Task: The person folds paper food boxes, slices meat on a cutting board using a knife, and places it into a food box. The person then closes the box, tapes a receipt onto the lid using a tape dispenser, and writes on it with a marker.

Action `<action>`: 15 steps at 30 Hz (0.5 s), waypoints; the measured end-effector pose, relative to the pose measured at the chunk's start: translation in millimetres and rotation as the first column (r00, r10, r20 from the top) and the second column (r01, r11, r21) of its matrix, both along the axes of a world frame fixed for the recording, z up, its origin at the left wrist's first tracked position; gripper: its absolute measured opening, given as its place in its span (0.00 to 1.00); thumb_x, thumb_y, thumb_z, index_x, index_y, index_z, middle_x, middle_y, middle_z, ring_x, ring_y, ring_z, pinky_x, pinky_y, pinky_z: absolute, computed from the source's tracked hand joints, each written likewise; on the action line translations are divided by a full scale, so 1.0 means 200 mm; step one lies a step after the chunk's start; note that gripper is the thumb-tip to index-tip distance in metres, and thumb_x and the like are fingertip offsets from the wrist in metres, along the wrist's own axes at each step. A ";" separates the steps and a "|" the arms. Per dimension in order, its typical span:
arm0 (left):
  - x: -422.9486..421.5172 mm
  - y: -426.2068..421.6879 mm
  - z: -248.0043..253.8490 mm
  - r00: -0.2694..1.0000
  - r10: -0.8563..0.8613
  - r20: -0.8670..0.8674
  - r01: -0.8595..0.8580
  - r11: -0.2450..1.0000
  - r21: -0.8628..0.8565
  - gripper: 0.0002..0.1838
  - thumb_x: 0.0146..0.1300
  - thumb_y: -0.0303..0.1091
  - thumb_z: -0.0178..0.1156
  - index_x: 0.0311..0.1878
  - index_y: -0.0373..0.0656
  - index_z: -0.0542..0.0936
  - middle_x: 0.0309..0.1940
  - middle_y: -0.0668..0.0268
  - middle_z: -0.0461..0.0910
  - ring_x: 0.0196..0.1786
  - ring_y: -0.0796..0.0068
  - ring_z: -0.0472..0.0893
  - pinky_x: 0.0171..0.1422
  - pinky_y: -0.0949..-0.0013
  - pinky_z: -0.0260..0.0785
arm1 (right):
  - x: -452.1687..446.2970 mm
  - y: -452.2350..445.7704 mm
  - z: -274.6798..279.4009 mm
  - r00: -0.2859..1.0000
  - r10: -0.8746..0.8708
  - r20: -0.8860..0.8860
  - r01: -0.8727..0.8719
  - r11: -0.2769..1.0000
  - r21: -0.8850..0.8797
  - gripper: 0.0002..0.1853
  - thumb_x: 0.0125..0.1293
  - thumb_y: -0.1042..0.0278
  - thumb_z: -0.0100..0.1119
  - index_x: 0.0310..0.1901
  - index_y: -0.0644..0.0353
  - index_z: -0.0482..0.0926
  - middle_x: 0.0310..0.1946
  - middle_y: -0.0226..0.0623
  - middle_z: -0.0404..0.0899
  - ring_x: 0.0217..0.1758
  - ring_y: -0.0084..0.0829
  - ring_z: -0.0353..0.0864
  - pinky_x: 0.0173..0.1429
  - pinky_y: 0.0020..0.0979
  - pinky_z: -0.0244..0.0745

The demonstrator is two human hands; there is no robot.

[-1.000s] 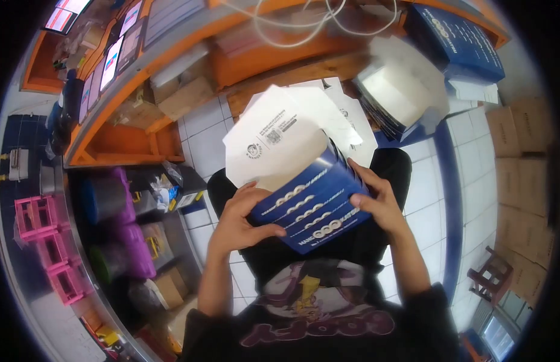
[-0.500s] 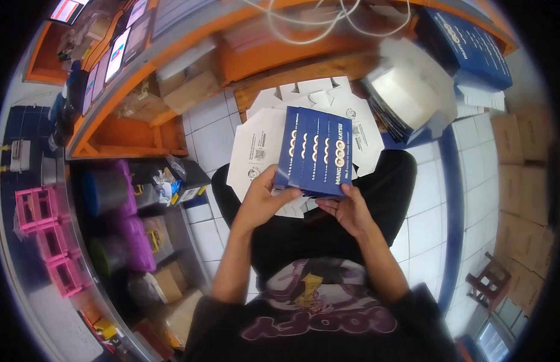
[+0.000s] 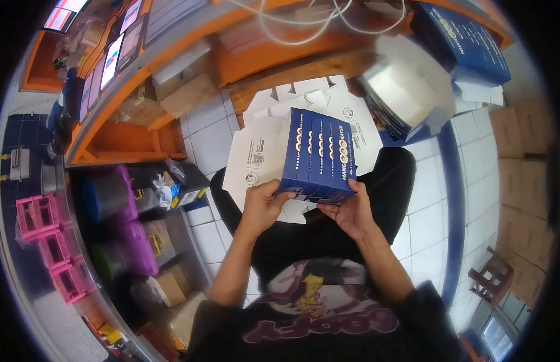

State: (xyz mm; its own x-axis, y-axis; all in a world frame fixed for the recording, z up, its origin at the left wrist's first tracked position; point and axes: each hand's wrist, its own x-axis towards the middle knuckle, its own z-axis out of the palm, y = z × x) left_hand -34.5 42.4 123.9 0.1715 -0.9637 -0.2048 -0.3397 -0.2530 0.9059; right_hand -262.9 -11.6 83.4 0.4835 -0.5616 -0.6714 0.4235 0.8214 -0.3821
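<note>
A stack of blue printed cardboard boxes [image 3: 320,154], nested in each other, is held over my lap between both hands. My left hand [image 3: 265,205] grips the lower left end, its thumb along the near edge. At the lower right corner, my right hand [image 3: 351,211] clasps the stack, with the thumb on the side and fingers underneath. White flat box blanks [image 3: 249,154] with small printed marks and slotted flaps lie beneath and behind the stack, partly hidden by it.
More opened box pieces [image 3: 406,84] stand at the upper right beside a blue pile of boxes [image 3: 464,45]. Orange shelving [image 3: 135,142] runs along the front and left. Pink baskets [image 3: 53,247] hang at far left. Brown cartons [image 3: 521,187] line the right, near a small stool [image 3: 492,276].
The blue stack has tilted, so more of its near edge shows, and both hands have shifted slightly with it. My grip stays on the same corners.
</note>
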 end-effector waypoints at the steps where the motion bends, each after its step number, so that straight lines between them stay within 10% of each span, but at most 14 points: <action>1: 0.01 -0.01 -0.01 1.000 -0.002 0.005 0.002 1.000 -0.009 0.07 0.63 0.23 0.70 0.44 0.35 0.86 0.33 0.58 0.89 0.36 0.78 0.85 0.44 0.71 0.76 | 0.01 0.01 0.00 1.000 -0.020 -0.009 0.020 1.000 0.000 0.43 0.66 0.33 0.54 0.66 0.67 0.70 0.55 0.49 0.81 0.50 0.41 0.85 0.65 0.42 0.79; 8: 0.17 -0.22 -0.17 0.996 -0.080 0.048 0.081 0.997 -0.005 0.13 0.63 0.25 0.70 0.51 0.34 0.86 0.44 0.62 0.89 0.46 0.76 0.83 0.52 0.68 0.76 | 0.14 0.08 -0.18 0.987 -0.158 -0.024 0.154 0.981 -0.121 0.43 0.67 0.30 0.56 0.70 0.60 0.67 0.56 0.47 0.81 0.58 0.38 0.82 0.66 0.41 0.76; 14: 0.29 -0.13 -0.52 0.866 0.226 0.447 -0.284 0.956 0.067 0.29 0.70 0.38 0.66 0.70 0.37 0.74 0.55 0.56 0.85 0.49 0.65 0.85 0.59 0.65 0.74 | 0.11 0.17 -0.12 0.802 0.433 -0.412 -0.371 0.901 0.225 0.38 0.73 0.36 0.58 0.70 0.60 0.67 0.53 0.44 0.80 0.56 0.37 0.80 0.64 0.39 0.74; 15: 0.24 -0.08 -0.53 0.856 0.469 0.216 -0.492 0.868 0.065 0.29 0.73 0.41 0.63 0.70 0.33 0.73 0.57 0.50 0.84 0.55 0.62 0.84 0.62 0.63 0.73 | 0.06 0.15 -0.17 0.744 0.175 -0.645 -0.400 0.890 -0.219 0.33 0.75 0.42 0.59 0.68 0.62 0.70 0.53 0.44 0.80 0.57 0.37 0.80 0.64 0.39 0.74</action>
State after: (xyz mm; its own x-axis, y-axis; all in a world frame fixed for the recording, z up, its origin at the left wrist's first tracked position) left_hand 14.1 26.3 18.8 0.6532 -0.7230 -0.2250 -0.3085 -0.5255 0.7929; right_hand -251.3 18.7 49.6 0.2240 -0.6975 -0.6807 -0.2182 0.6448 -0.7326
